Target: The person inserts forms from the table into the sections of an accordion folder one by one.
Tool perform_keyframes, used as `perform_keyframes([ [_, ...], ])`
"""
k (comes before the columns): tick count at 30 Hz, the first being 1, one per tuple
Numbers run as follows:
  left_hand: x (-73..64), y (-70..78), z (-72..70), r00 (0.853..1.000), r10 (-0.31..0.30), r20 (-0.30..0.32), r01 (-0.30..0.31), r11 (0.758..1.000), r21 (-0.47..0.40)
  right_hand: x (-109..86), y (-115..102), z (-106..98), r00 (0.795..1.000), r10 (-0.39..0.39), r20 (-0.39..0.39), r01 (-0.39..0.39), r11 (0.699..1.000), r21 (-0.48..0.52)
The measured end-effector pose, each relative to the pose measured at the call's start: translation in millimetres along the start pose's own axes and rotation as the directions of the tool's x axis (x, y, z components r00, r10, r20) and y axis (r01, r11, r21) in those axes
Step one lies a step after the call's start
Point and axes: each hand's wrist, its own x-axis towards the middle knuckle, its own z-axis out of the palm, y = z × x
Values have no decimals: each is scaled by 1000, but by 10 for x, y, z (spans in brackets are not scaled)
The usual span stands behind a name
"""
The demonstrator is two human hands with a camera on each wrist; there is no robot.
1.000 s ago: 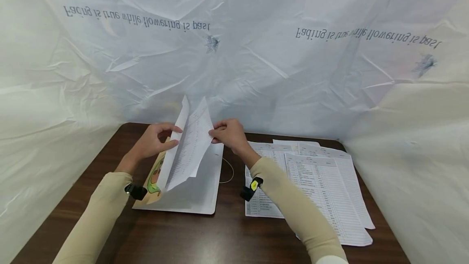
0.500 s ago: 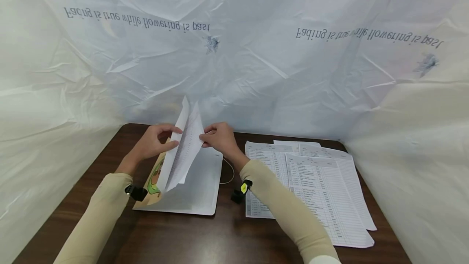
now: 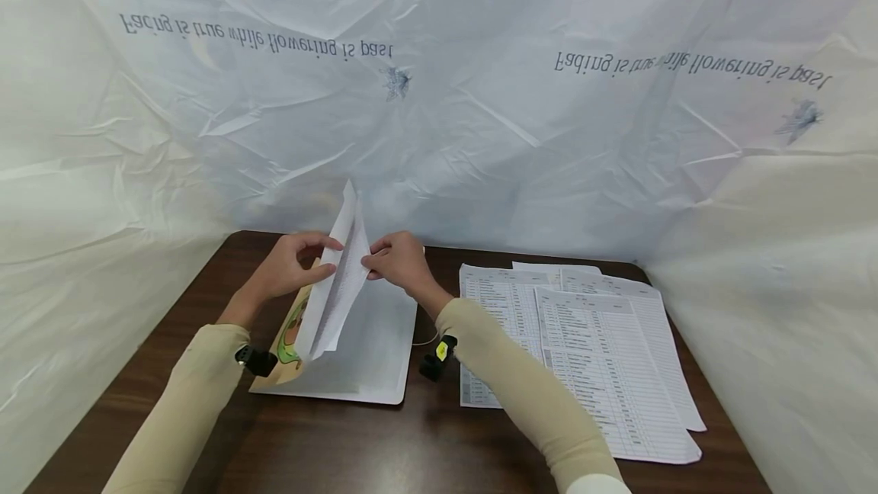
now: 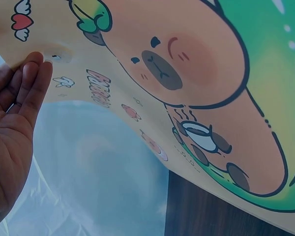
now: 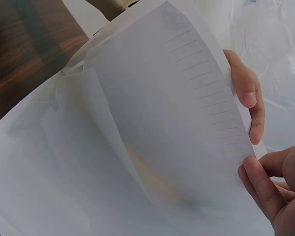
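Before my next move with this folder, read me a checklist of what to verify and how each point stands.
1. Cover held up by the left hand: ok.
2. Printed sheet pinched at its edge by the right hand: ok.
3. Only one sheet in that pinch: cannot tell.
4. Printed sheet lying flat: not ok, it stands raised and curved.
5. Loose sheets resting on the table, away from the folder: ok, they lie apart to its right.
6. Loose sheets squared into a neat stack: not ok, they overlap unevenly.
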Motion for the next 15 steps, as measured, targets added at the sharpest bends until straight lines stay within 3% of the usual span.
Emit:
perform_keyframes([
  [10,-7,-5,5,1000,12,-2,-12,1000,-11,55,-26,107,1000,-1,-21,-2,989,-149],
  [15,-2,-8,15,1000,17,-11,-18,1000,-10,66,-14,173,999,-23,-46,15,985,-173],
])
